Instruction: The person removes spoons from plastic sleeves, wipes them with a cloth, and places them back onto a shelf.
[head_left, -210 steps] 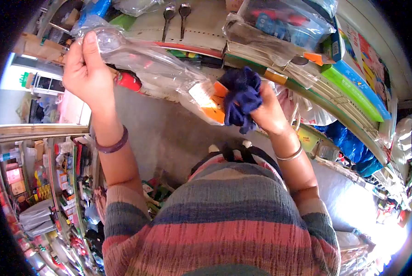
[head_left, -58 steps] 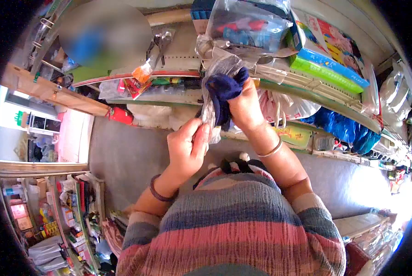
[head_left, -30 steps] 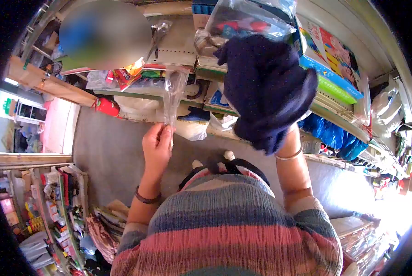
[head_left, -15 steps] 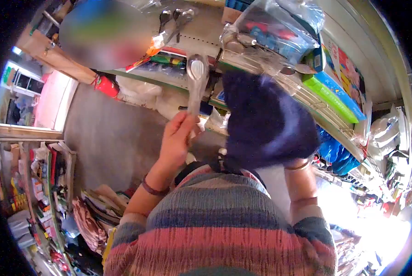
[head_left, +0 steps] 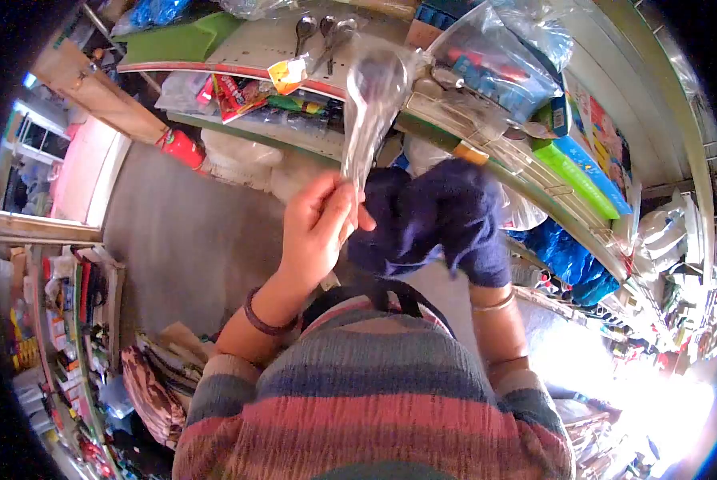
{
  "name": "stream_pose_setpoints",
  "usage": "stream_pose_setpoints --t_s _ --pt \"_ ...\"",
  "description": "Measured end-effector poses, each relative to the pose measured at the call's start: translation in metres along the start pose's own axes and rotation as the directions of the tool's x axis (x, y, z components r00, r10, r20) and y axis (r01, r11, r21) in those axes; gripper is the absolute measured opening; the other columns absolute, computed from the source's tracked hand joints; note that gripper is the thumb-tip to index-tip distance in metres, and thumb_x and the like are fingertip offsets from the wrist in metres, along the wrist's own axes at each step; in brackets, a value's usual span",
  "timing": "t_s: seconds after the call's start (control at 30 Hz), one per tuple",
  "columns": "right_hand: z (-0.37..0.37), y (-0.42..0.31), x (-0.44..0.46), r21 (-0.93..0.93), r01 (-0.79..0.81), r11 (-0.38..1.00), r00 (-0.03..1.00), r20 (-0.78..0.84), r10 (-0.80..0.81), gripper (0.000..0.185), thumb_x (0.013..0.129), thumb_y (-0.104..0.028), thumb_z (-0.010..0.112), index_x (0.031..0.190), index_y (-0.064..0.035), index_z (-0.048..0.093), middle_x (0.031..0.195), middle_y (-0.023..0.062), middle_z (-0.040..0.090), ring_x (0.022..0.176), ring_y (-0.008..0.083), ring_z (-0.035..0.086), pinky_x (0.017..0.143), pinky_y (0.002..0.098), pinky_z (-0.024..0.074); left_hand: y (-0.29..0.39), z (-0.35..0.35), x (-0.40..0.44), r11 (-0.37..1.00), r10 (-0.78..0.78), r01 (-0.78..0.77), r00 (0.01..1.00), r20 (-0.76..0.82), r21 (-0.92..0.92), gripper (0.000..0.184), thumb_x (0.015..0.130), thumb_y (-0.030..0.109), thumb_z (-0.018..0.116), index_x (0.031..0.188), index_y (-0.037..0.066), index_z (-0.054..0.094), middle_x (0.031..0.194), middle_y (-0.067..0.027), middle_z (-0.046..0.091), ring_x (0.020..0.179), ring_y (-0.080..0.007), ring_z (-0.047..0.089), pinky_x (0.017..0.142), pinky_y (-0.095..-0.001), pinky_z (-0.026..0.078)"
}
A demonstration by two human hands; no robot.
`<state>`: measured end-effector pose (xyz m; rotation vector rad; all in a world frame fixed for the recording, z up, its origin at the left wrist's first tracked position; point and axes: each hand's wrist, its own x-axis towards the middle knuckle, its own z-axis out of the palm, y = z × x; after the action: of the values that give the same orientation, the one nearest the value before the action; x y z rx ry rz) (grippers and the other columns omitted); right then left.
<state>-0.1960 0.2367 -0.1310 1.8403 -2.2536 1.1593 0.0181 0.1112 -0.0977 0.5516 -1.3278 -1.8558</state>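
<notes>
My left hand (head_left: 322, 220) is closed around the handle of a large metal spoon (head_left: 368, 88) in clear plastic wrap. The spoon stands upright with its bowl at the top, blurred by motion and glare. A bunched dark blue cloth (head_left: 434, 216) hangs over my right hand, which seems to grip it from within; the fingers are hidden and only the right wrist (head_left: 494, 300) shows below it. The cloth is just right of my left fingertips; I cannot tell if they touch. More spoons (head_left: 326, 36) lie on the shelf behind.
Ahead runs a metal shelf (head_left: 250, 52) with a green tray (head_left: 186, 38) and packets. A plastic bag of goods (head_left: 486, 60) and flat boxes (head_left: 586, 172) fill the right side. Crowded racks (head_left: 78, 320) stand at left, near a red object (head_left: 184, 150) by the wooden post.
The spoon has risen and shifted slightly right, its plastic spreading wider. The blue cloth has dropped lower and bunched up, moving left towards my left hand. A blurred patch over the shelf's left is gone.
</notes>
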Motion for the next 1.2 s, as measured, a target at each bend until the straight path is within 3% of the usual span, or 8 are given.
stream_pose_setpoints --t_s 0.03,0.13,0.23,0.37,0.43,0.9,1.0,1.2 --pt "0.012 -0.026 0.01 0.244 0.072 0.967 0.995 0.048 -0.086 0.045 0.072 -0.021 0.065 0.114 -0.0074 0.058 0.112 0.0125 0.059 0.103 0.0271 0.056 0.082 0.0384 0.048 0.001 0.0 -0.002 0.997 -0.025 0.025 1.0 -0.005 0.068 0.02 0.095 0.017 0.047 0.085 0.001 0.054 0.059 -0.0013 0.051 0.048 -0.0045 0.04 0.043 -0.0189 0.027" --pt "-0.006 -0.067 0.037 -0.256 0.383 0.887 0.921 0.034 -0.388 0.046 0.065 -0.027 0.073 0.106 -0.0079 0.061 0.104 0.0114 0.06 0.096 0.0316 0.055 0.085 0.0372 0.0445 0.001 -0.006 -0.011 0.944 0.056 -0.05 0.998 -0.008 0.325 0.018 0.094 0.015 0.049 0.084 0.001 0.054 0.06 -0.0004 0.054 0.048 -0.0035 0.041 0.043 -0.0184 0.029" --pt "-0.005 -0.076 0.023 -0.187 -0.193 0.963 0.981 -0.014 0.193 0.062 0.054 -0.033 0.077 0.108 -0.0079 0.059 0.1 0.0116 0.058 0.097 0.0341 0.052 0.085 0.0426 0.0424 0.004 -0.008 -0.02 0.849 0.121 -0.156 0.987 0.102 0.505 0.017 0.091 0.011 0.051 0.078 0.001 0.054 0.06 -0.0022 0.055 0.047 -0.0045 0.045 0.042 -0.0207 0.033" --pt "0.016 -0.077 0.007 -0.428 0.255 0.867 0.942 -0.092 -0.322 0.068 0.038 -0.034 0.077 0.099 -0.0105 0.056 0.094 0.0082 0.056 0.087 0.0333 0.051 0.064 0.0456 0.0341 0.007 0.003 -0.032 0.689 0.167 -0.336 0.936 0.31 0.642 0.019 0.089 0.01 0.052 0.072 0.001 0.052 0.058 -0.0052 0.053 0.046 -0.0105 0.048 0.042 -0.0257 0.036" --pt "-0.009 -0.095 0.013 -0.346 0.023 0.938 0.998 -0.049 -0.043 0.064 0.037 -0.03 0.077 0.094 -0.0106 0.056 0.087 0.0083 0.058 0.084 0.0332 0.053 0.068 0.0456 0.0366 0.011 0.007 -0.033 0.582 0.239 -0.437 0.898 0.37 0.685 0.017 0.088 0.008 0.053 0.072 0.001 0.052 0.059 -0.0066 0.052 0.046 -0.0141 0.049 0.043 -0.0278 0.037" --pt "-0.103 -0.041 -0.039 -0.264 -0.168 0.95 0.9 -0.434 0.039 0.026 0.061 -0.022 0.067 0.082 -0.0097 0.058 0.07 0.0092 0.055 0.071 0.0309 0.056 0.061 0.0419 0.039 -0.007 0.131 -0.053 0.42 0.333 -0.64 0.768 0.547 0.643 0.01 0.086 0.002 0.052 0.076 0.0 0.052 0.063 -0.0077 0.049 0.045 -0.016 0.051 0.042 -0.03 0.037" --pt "-0.134 -0.03 -0.055 -0.082 -0.329 0.941 0.912 -0.285 0.294 0.035 0.05 -0.026 0.073 0.076 -0.0107 0.056 0.071 0.0094 0.054 0.075 0.033 0.054 0.065 0.043 0.0398 -0.02 0.156 -0.062 0.476 0.314 -0.591 0.806 0.501 0.652 0.01 0.087 0.002 0.051 0.076 0.0 0.052 0.062 -0.0074 0.048 0.047 -0.0164 0.051 0.043 -0.0298 0.036" --pt "-0.158 0.011 -0.091 -0.097 -0.115 0.989 0.969 -0.23 0.09 0.036 0.046 -0.025 0.073 0.072 -0.0093 0.054 0.073 0.0107 0.054 0.078 0.0347 0.052 0.063 0.0419 0.0398 -0.029 0.208 -0.064 0.341 0.33 -0.711 0.703 0.63 0.615 0.012 0.087 0.003 0.05 0.076 0.0 0.053 0.06 -0.0064 0.046 0.047 -0.014 0.049 0.043 -0.0275 0.035"
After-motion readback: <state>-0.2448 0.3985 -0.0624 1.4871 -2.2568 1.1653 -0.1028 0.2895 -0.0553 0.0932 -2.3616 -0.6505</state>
